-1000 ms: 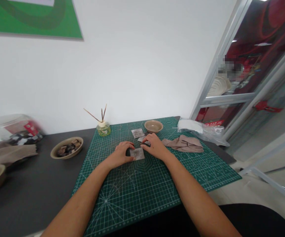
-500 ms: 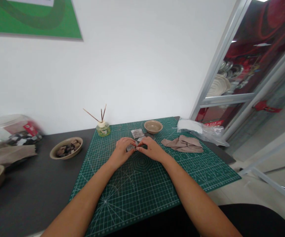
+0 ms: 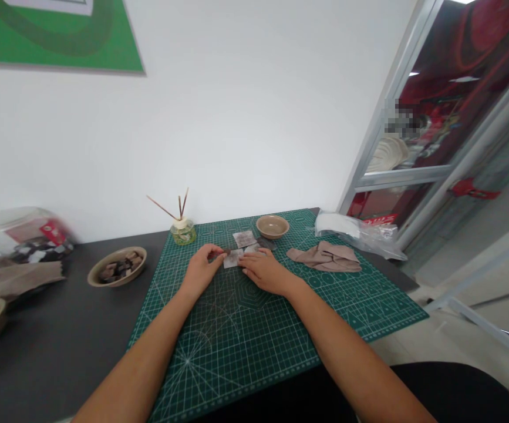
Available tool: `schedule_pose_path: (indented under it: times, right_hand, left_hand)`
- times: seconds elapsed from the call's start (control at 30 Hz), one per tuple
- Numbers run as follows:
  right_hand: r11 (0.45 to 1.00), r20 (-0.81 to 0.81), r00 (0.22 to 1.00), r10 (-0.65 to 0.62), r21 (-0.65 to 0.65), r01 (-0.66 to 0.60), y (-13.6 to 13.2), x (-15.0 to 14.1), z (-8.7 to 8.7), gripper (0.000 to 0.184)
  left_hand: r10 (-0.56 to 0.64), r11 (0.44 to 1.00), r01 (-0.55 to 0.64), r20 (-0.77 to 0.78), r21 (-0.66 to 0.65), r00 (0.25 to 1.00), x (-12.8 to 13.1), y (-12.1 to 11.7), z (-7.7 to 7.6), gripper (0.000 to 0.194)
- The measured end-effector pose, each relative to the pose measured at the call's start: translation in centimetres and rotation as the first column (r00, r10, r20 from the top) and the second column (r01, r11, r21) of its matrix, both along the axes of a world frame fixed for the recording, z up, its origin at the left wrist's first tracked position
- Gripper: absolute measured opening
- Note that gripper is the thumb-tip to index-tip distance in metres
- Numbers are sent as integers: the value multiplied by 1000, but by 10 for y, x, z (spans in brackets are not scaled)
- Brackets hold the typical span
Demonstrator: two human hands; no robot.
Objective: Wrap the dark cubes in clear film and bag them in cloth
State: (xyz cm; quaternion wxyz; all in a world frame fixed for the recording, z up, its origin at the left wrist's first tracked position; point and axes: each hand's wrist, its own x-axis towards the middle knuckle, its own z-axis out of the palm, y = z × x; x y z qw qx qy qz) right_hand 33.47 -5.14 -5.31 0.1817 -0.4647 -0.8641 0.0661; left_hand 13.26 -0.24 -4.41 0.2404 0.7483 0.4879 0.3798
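Observation:
A small whitish sheet with grey smudges lies on the green cutting mat; whether it is paper or cloth I cannot tell. At its left edge, the thumb and forefinger of my left hand pinch the corner. My right hand rests with its fingers stretched out over the sheet's right part, hiding some of it. Just behind lies a second smudged sheet. Beside that, a dark grey piece lies partly behind my right fingers.
A small beige bowl stands behind my hands. To the right are a crumpled brown cloth and a clear plastic bag. At left stand a reed diffuser, a bowl of dark and brown chunks and a clear jar.
Both hands were close together, pinching around a small piece. They have since moved apart; the sheet shows flat between them, and my right fingers have straightened over it.

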Motion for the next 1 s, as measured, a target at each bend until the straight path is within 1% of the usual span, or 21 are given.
schedule_pose_path:
  times: [0.07, 0.17, 0.2, 0.27, 0.33, 0.4, 0.5, 0.6, 0.63, 0.7, 0.8, 0.87, 0.93, 1.0]
  right_hand:
    - [998, 49, 997, -64, 17, 63, 0, -1, -2, 32]
    - [985, 54, 985, -163, 72, 159, 2, 3, -1, 34]
    - [977, 42, 979, -198, 93, 194, 2, 6, 2, 35]
    - [953, 28, 958, -285, 116, 280, 2, 15, 11, 34]
    - [911, 79, 910, -407, 106, 398, -1, 29, 23, 32]
    - [868, 181, 849, -496, 88, 489, -5, 45, 34, 30]
    - [812, 345, 752, -561, 53, 582, -13, 68, 41, 26]
    - [767, 393, 695, -602, 40, 641, -18, 81, 41, 27]
    - [768, 392, 695, -603, 47, 639, -19, 82, 41, 26]
    - [799, 376, 728, -574, 60, 599, -18, 76, 43, 23]
    - [871, 301, 827, -474, 23, 491, -12, 53, 51, 20]
    - [898, 185, 883, -432, -3, 440, -7, 35, 56, 17]
    - [907, 52, 906, -421, -7, 422, -1, 17, 58, 15]
    - [917, -87, 914, -395, 13, 398, 5, 3, 56, 13]
  left_hand:
    - [-41, 996, 43, 31, -74, 999, 3, -1, -2, 18]
    - [-130, 979, 130, 6, -155, 991, 8, -3, -5, 18]
    - [-154, 975, 151, -5, -161, 988, 9, -4, -6, 18]
    - [-190, 974, 186, -25, -131, 981, 10, -4, -7, 15]
    - [-212, 973, 208, -35, -103, 977, 10, -5, -6, 13]
    - [-223, 971, 218, -39, -96, 974, 9, -5, -6, 12]
    - [-212, 974, 208, -48, -84, 976, 9, -5, -5, 10]
    - [-191, 979, 186, -62, -80, 980, 9, -5, -4, 10]
    - [-187, 980, 182, -62, -80, 980, 10, -5, -4, 10]
    - [-187, 980, 183, -57, -76, 981, 10, -6, -4, 10]
    - [-191, 980, 188, -51, -67, 980, 10, -6, -3, 9]
    - [-190, 980, 186, -57, -64, 980, 9, -7, -3, 9]
    - [-182, 982, 179, -68, -58, 981, 9, -7, -3, 8]
    - [-176, 984, 173, -79, -47, 981, 8, -6, -3, 7]
